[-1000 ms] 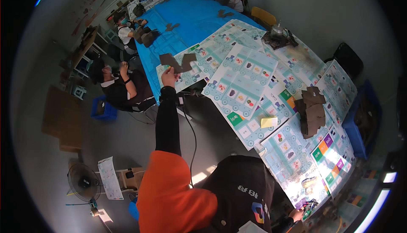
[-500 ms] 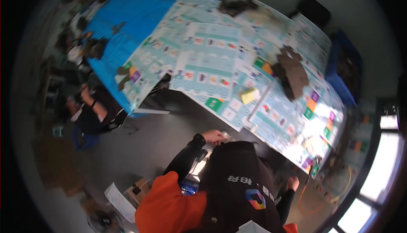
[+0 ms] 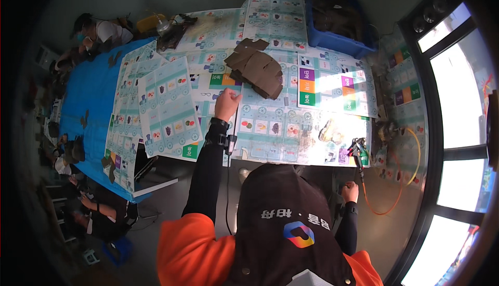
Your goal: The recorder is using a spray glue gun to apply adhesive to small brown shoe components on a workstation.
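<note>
My left hand (image 3: 227,104) reaches over the printed sheets on the table, its fingers closed together. Whatever lies between them, if anything, is hidden from view. Just beyond it, to the right, lies a stack of brown flat cut pieces (image 3: 261,73), with jagged outlines. A black band and a small device with a cable (image 3: 230,143) are on my left wrist and forearm. My right hand (image 3: 350,191) hangs low beside the table's front edge, its fingers curled, with nothing visible in them. Nearest to it, on the table corner, is a spray gun (image 3: 357,150) on an orange hose.
A blue crate (image 3: 340,46) with dark contents stands at the far right. Loose printed sheets (image 3: 170,108) overlap left of my arm. A crumpled translucent thing (image 3: 330,131) lies near the front right. Other people sit along a blue-covered table (image 3: 88,109) at left.
My left hand has moved from below the table's front edge onto the sheets. The view has turned to the right. A yellow block seen on the table earlier no longer shows.
</note>
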